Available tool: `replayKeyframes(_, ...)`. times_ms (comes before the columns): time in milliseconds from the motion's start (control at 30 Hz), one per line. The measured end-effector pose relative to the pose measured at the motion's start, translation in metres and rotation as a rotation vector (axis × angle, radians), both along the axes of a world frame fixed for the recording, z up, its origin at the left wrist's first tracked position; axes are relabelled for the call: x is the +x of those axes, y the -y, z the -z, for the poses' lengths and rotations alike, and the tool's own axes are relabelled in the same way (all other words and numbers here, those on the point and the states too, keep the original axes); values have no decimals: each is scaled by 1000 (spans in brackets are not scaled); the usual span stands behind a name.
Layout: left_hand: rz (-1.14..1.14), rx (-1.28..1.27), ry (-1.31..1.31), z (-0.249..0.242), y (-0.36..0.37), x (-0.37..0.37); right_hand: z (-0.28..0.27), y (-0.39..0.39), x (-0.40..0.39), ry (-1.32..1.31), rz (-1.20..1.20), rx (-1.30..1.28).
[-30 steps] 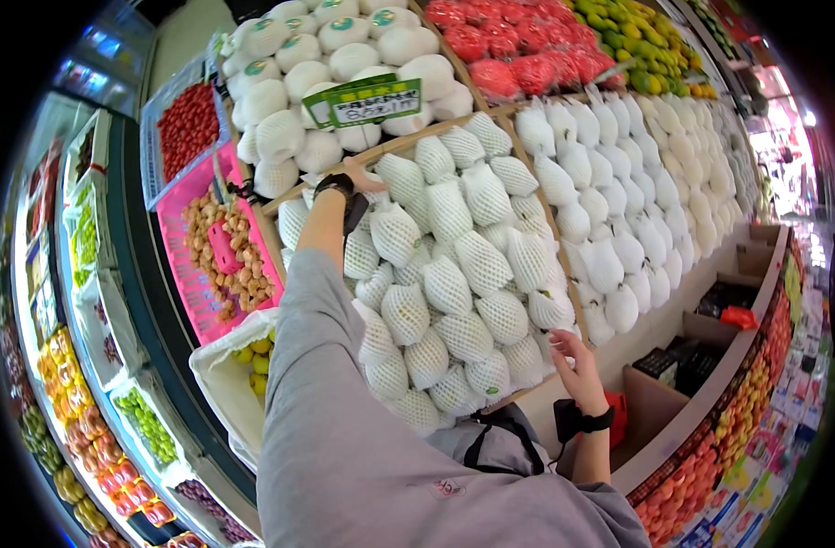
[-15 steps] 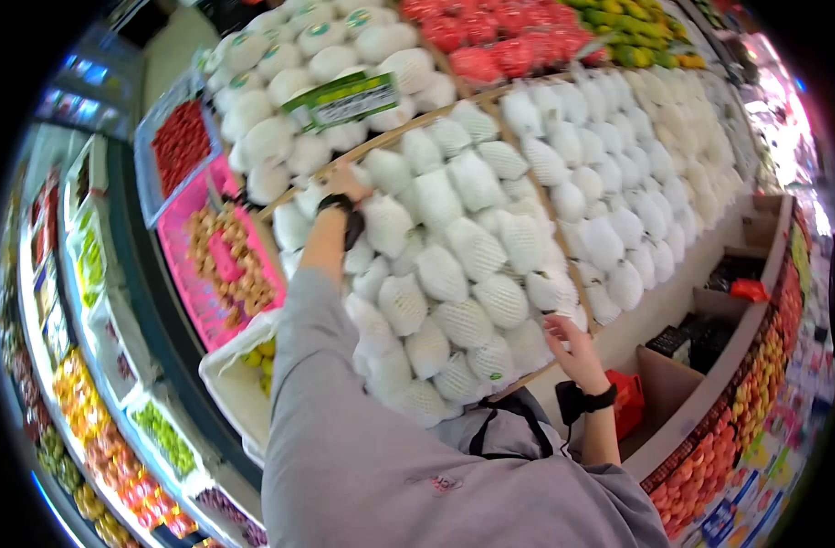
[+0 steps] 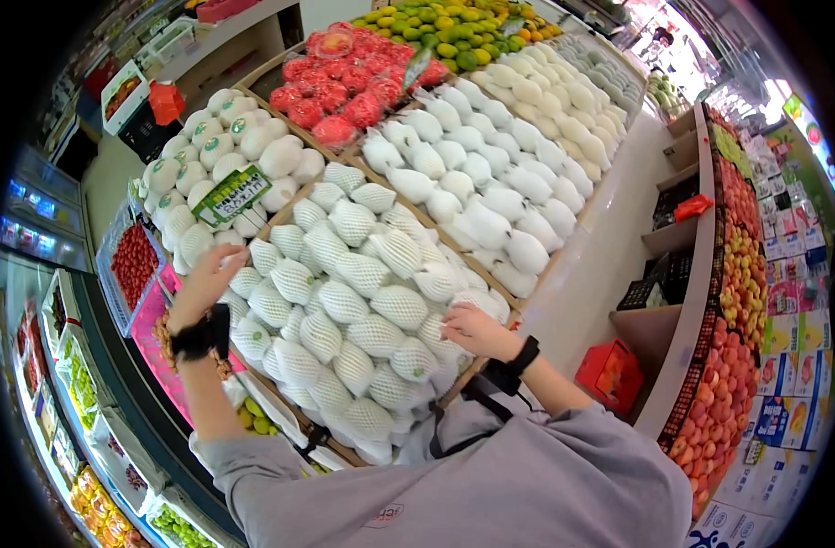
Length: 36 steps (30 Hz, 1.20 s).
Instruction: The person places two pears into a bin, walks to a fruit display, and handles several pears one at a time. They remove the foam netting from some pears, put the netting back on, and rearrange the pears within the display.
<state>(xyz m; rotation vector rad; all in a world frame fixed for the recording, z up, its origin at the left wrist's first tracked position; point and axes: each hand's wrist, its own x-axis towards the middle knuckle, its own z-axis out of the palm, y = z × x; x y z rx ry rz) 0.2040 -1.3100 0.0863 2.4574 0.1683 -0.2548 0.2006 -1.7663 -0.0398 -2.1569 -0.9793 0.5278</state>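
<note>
Foam-netted fruits [image 3: 344, 300] lie in a packed heap in the display bin before me. My left hand [image 3: 201, 285] is over the bin's left edge, fingers stretched out and nothing visible in them. Close beyond it are round white-wrapped fruits [image 3: 285, 157] and a green price sign [image 3: 232, 196]. On the near right side of the heap, my right hand [image 3: 477, 331] rests against the netted fruits, its fingers loosely spread and slightly bent. No fruit is held in it. What kind of fruit is inside the netting is hidden.
Wooden dividers separate more white-wrapped fruits [image 3: 486, 224] and red-wrapped fruits [image 3: 326, 96]. At left stand a pink basket [image 3: 157, 338] and a blue crate of small red fruits [image 3: 134, 260]. A red basket [image 3: 609, 376] is by the right-hand shelf of apples [image 3: 709, 447].
My left hand has come away from the far left corner of the netted fruits toward the bin's left edge. My right hand stays at the near right side. The camera view has shifted.
</note>
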Motion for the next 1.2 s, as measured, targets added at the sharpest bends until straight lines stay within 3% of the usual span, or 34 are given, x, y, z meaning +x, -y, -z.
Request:
replayKeyframes(67,42,-48,319,-74,44,-39,-15,-3,-4,43,-73,92)
replayKeyframes(100,13,11,505,-108,76,-60,-18,-3,-12,13,7,191)
replayKeyframes(167,4,68,774,-148,128,-99,-29,7,-24,-137,116,100)
replayKeyframes(267,79,-110,821,-159,193,-148,-32,34,-32,-185,167,158)
replayKeyframes(333,286,117,1044,-166,243,-164,-33,55,-39,-223,115,143)
replayKeyframes(467,276,189,1156,-150,326,-206,-23,110,-51,-209,155,297)
replayKeyframes(533,99,233,1049,-142,366,-212,-18,144,-64,-358,263,330)
replayKeyframes(567,-95,202,970,-117,379,-215,-12,163,-69,-430,271,337)
replayKeyframes(633,-366,79,619,-69,400,-210,8,191,-72,-499,256,342)
replayKeyframes(733,-462,140,444,-5,440,-230,40,209,-73,-432,141,366)
replayKeyframes(800,-657,-132,331,-10,480,-244,41,208,-75,-541,144,426)
replayKeyframes(933,-466,389,456,-19,509,-278,21,194,-91,-825,42,481)
replayKeyframes(1067,-492,284,559,-13,506,-314,0,187,-117,-816,-53,370)
replayKeyframes(1133,-531,145,582,-3,507,-331,19,190,-131,-814,-80,356)
replayKeyframes(1200,-554,164,507,6,513,-345,35,192,-142,-782,-92,320)
